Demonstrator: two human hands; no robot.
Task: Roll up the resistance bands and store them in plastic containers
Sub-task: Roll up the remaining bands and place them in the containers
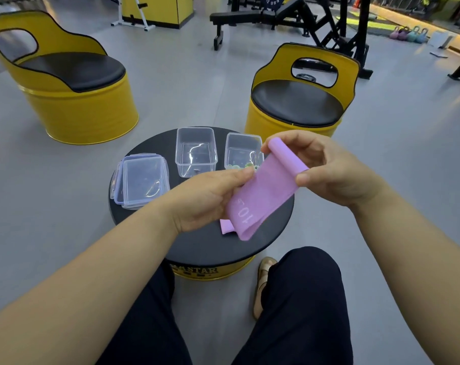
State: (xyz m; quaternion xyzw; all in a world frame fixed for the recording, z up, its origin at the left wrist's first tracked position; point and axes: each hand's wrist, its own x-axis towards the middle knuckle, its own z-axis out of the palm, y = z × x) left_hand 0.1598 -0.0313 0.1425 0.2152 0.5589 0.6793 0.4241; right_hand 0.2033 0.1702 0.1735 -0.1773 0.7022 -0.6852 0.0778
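The right hand (329,172) pinches the far end of the lilac resistance band (263,193), curled over apparently to start the roll. The left hand (210,198) grips its left edge to steady it. The band hangs above the black table (202,246), nearer than the open plastic containers (195,154).

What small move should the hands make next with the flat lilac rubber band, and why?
Probably the right hand should roll the curled top end of the flat lilac rubber band down toward the left hand. Only that end is curled; the rest hangs flat, seemingly too long for the open clear rectangular plastic container.
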